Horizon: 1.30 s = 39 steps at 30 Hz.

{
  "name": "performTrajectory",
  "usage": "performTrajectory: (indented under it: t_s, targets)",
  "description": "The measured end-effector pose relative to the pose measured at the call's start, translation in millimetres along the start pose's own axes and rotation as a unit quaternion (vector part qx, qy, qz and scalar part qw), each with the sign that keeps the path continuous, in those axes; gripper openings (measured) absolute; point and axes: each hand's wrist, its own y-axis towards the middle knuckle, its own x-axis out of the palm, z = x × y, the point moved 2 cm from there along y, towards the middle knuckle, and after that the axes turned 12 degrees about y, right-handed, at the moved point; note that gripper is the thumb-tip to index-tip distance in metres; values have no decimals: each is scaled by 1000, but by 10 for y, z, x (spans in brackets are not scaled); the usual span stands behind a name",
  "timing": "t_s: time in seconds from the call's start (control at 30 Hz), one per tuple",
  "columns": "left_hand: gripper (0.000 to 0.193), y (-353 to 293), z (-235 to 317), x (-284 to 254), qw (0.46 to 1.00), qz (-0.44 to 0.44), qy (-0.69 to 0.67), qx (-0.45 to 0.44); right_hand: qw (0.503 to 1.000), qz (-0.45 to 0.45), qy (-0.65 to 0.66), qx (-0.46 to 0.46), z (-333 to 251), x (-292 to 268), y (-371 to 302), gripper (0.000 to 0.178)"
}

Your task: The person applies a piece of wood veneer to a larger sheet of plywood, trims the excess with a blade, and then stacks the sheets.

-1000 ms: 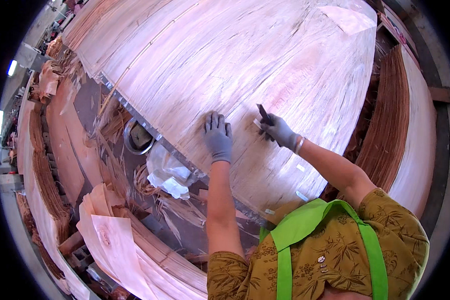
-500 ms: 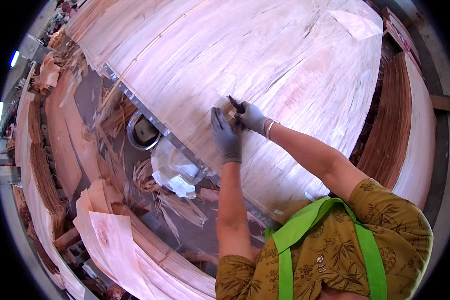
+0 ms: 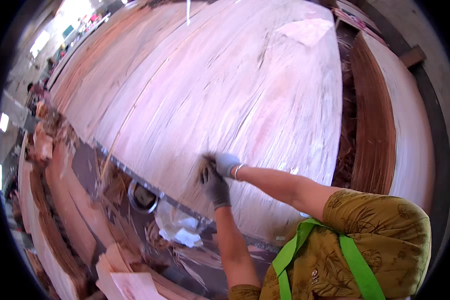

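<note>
A large pale wood veneer sheet (image 3: 185, 115) lies before me, streaked with dark grain and fine cracks. My right hand (image 3: 226, 164), in a grey glove, is closed around a dark knife (image 3: 208, 158), blurred by motion and held low over the sheet. Just nearer to me, my left hand (image 3: 215, 187), also gloved in grey, rests on the veneer with its fingers extended. Its fingertips are close to the blade, and a small crack or patch under them is partly hidden.
A long thin stick (image 3: 135, 105) lies across the sheet on the left. Beyond the metal-edged near side are a round metal bowl (image 3: 143, 197), clear plastic (image 3: 177, 225) and torn veneer scraps. Stacked veneer (image 3: 375, 120) stands at right; a loose pale piece (image 3: 307, 31) lies on the far right.
The view has shifted, so the sheet and hands appear lower and further left. The knife, sharp before, is now blurred; both hands stay close together on the veneer.
</note>
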Motion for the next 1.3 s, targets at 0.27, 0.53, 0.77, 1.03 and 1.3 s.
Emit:
performTrajectory:
  t_s: [0.27, 0.53, 0.77, 1.03, 1.3]
  targets:
    - [44, -88, -83, -44, 1000, -8, 6, -18, 994, -88, -57, 36, -92, -669, -877, 39]
    - [45, -73, -21, -62, 997, -31, 52, -37, 951, -47, 144, 270, 676, -1853, -2390, 26]
    - [35, -29, -147, -104, 987, -125, 97, -23, 917, -39, 166, 361, 1052, -2206, -3198, 27]
    - [39, 171, 1550, -277, 977, -46, 208, 14, 958, -68, 133, 246, 1742, -3009, -3564, 36]
    - [61, -325, 5097, 589, 975, -147, 18, 166, 954, -4, 154, 257, 3066, -4774, -4162, 34]
